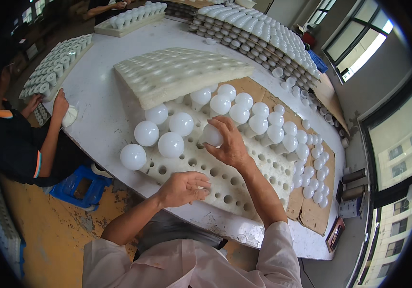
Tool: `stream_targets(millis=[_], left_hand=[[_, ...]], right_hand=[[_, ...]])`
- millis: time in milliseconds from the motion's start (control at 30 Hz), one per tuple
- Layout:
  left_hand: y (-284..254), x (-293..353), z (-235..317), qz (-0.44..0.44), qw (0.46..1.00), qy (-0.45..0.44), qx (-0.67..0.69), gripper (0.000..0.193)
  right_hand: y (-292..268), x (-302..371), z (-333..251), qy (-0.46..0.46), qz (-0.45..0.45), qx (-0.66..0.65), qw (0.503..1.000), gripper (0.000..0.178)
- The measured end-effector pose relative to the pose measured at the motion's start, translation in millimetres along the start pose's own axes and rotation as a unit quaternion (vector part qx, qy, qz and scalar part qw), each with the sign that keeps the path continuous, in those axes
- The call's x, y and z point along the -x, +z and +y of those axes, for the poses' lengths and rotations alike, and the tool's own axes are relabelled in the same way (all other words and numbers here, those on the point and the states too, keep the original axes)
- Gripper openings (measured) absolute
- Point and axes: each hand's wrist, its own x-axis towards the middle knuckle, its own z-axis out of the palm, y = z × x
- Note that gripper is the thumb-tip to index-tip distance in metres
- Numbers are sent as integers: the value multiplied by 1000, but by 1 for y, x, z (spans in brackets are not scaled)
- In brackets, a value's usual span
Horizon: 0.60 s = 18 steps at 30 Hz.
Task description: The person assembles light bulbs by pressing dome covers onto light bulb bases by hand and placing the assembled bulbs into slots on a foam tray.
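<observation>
Right hand gripping a white light bulb over a holed foam tray

The right hand [228, 144] has its thumb and fingers closed around a white light bulb [212, 136] above the foam tray [201, 159]; the left hand [185, 188], fingers loosely bent and partly open, appears to hold nothing, near the tray's close edge. More bulbs [171, 145] stand in the tray to either side, a second foam slab [182, 72] lies beyond on the white surface [98, 62], and cardboard [311, 217] sits at right.
</observation>
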Motion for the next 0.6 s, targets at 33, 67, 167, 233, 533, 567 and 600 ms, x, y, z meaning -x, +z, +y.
stream_targets(millis=[33, 67, 167, 233, 533, 567, 600], left_hand=[[-6, 6, 2, 1, 1000, 3, -4, 41], [-12, 12, 3, 17, 1000, 23, -7, 40], [-25, 27, -13, 40, 997, 59, 10, 36], [-26, 31, -25, 56, 998, 21, 5, 36], [-5, 12, -53, 56, 998, 17, -33, 31], [-2, 10, -56, 61, 998, 4, -33, 30], [0, 6, -57, 38, 999, 5, -37, 30]], right_hand=[[6, -6, -2, 11, -43, 23, 999, 70], [10, -9, -4, 27, -61, 23, 997, 70], [17, -18, -18, 16, -72, 53, 996, 68], [8, -28, -22, 2, 9, 55, 998, 68], [1, -128, -2, -97, 75, 292, 948, 61], [1, -135, 2, -102, 71, 302, 945, 52], [0, -143, 8, -86, 76, 318, 941, 52]])
